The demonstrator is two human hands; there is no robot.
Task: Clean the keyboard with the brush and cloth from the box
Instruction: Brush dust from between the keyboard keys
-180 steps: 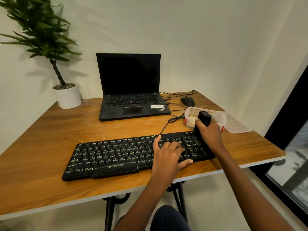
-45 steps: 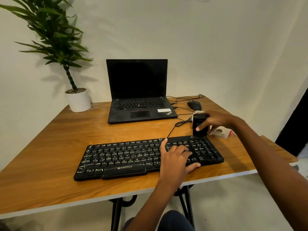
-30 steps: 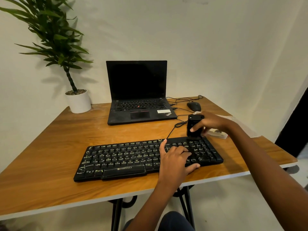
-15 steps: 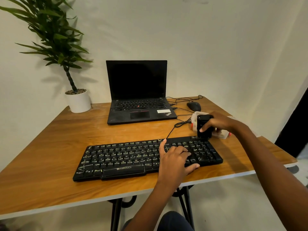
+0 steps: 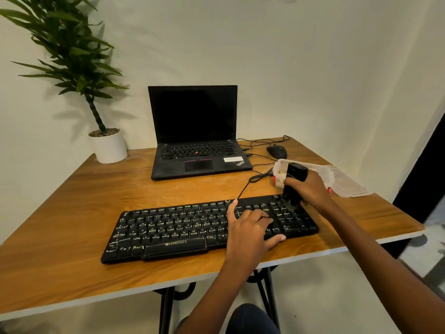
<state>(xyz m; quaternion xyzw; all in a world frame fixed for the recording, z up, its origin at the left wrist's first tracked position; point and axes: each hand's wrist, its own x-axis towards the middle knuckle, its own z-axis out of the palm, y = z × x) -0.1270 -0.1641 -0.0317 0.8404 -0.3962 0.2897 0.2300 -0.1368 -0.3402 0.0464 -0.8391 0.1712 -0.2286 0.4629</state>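
Observation:
A black Zebronics keyboard [image 5: 183,227] lies along the front of the wooden desk [image 5: 72,213]. My left hand [image 5: 250,227] rests flat on its right half, fingers spread over the keys. My right hand [image 5: 310,191] grips a black block-shaped brush [image 5: 295,179] upright, its bristles down on the keys at the keyboard's top right corner. Just behind that hand stands the clear plastic box [image 5: 280,169], open, with its lid [image 5: 349,186] lying to the right. No cloth shows in the view.
An open black laptop [image 5: 195,141] sits at the back centre, a black mouse [image 5: 277,151] and cables to its right. A potted plant in a white pot [image 5: 109,145] stands at the back left. The desk's right edge lies close beyond the lid.
My right hand has shifted the brush right and down onto the keyboard's top right corner, uncovering the box and lid. My left hand stays on the keys.

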